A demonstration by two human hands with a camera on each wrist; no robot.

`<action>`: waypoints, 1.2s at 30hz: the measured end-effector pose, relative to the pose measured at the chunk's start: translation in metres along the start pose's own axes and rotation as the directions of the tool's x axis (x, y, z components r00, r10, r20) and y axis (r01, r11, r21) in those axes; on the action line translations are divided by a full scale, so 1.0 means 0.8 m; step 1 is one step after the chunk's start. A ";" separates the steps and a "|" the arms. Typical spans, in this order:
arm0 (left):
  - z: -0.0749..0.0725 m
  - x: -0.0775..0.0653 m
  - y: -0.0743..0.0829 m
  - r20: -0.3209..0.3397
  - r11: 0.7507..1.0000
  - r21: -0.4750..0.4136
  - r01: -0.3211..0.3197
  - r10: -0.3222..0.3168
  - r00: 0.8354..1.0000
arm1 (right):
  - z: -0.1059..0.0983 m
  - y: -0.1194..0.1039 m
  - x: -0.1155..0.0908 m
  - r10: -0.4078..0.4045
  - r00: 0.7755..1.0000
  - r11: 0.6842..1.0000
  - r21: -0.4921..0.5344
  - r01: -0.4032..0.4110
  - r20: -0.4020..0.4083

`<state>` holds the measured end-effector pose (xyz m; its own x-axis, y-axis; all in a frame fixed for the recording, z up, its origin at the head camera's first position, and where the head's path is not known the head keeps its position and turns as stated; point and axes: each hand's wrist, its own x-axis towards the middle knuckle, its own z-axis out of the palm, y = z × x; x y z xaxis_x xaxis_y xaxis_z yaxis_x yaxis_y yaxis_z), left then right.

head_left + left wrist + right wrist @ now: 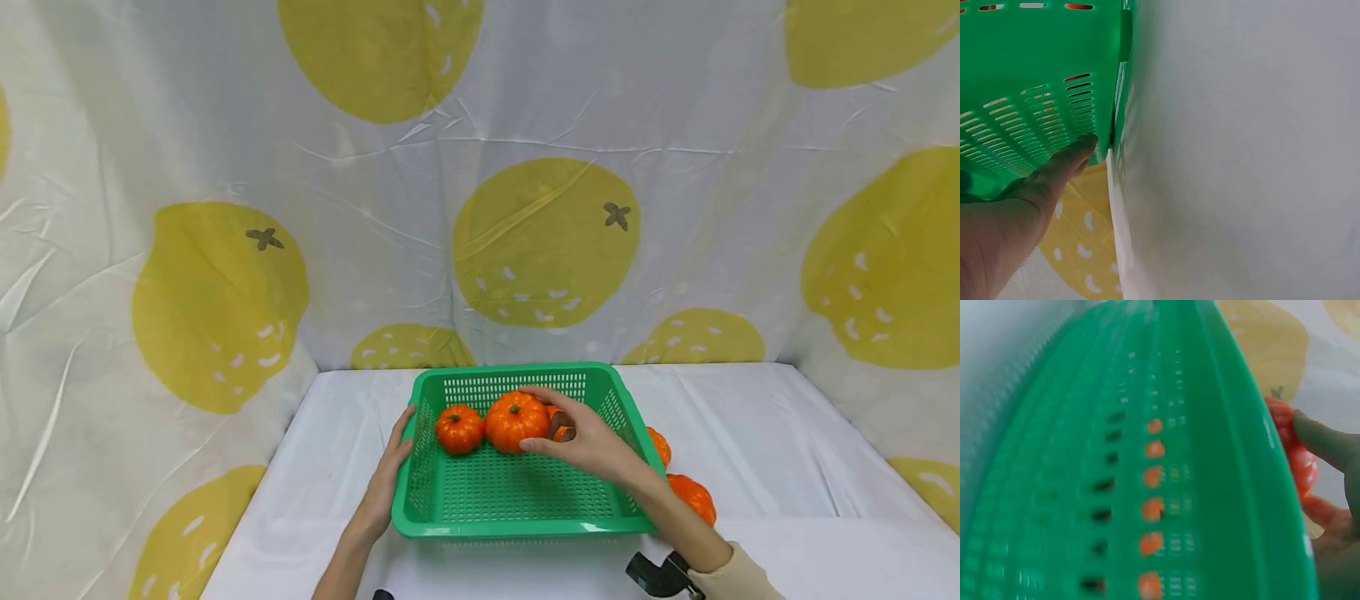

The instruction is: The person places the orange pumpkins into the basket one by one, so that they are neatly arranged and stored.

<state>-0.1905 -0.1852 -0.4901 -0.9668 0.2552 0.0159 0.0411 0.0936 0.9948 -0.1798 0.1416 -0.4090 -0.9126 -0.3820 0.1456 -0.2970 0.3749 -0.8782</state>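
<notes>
A green plastic basket (525, 528) with slotted walls stands on the white-covered table. My left hand (390, 467) rests against its left outer side with fingers extended; the left wrist view shows the thumb (1063, 165) on the slotted wall. Over the basket, my right hand (588, 437) grips an orange pumpkin (517, 422) between thumb and fingers. Just left of that one, a smaller pumpkin (460, 429) lies inside the basket. Another pumpkin (559, 423) is partly hidden behind my right hand. The right wrist view shows the held pumpkin (1300, 464) beyond the basket rim.
Two more pumpkins, one farther back (660, 447) and one nearer (693, 498), lie on the table right of the basket, partly hidden by it and my right forearm. A lemon-print cloth (405, 208) hangs behind and beside the white table (750, 442).
</notes>
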 end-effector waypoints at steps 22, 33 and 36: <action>0.000 -0.001 0.003 0.002 1.000 -0.010 0.005 -0.005 1.000 | 0.093 -0.001 0.026 0.176 0.973 0.975 -0.161 -0.151 0.151; 0.002 -0.002 0.005 0.007 1.000 0.002 0.003 -0.003 1.000 | 0.096 -0.002 0.025 0.246 0.956 0.957 -0.193 -0.215 0.159; 0.002 -0.001 0.004 0.004 1.000 -0.004 0.005 -0.005 1.000 | 0.096 -0.002 0.025 0.256 0.952 0.957 -0.181 -0.225 0.167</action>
<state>-0.1890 -0.1839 -0.4872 -0.9660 0.2585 0.0105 0.0353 0.0914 0.9952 -0.1759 0.0684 -0.4400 -0.8982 -0.4088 -0.1618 -0.1294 0.5975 -0.7913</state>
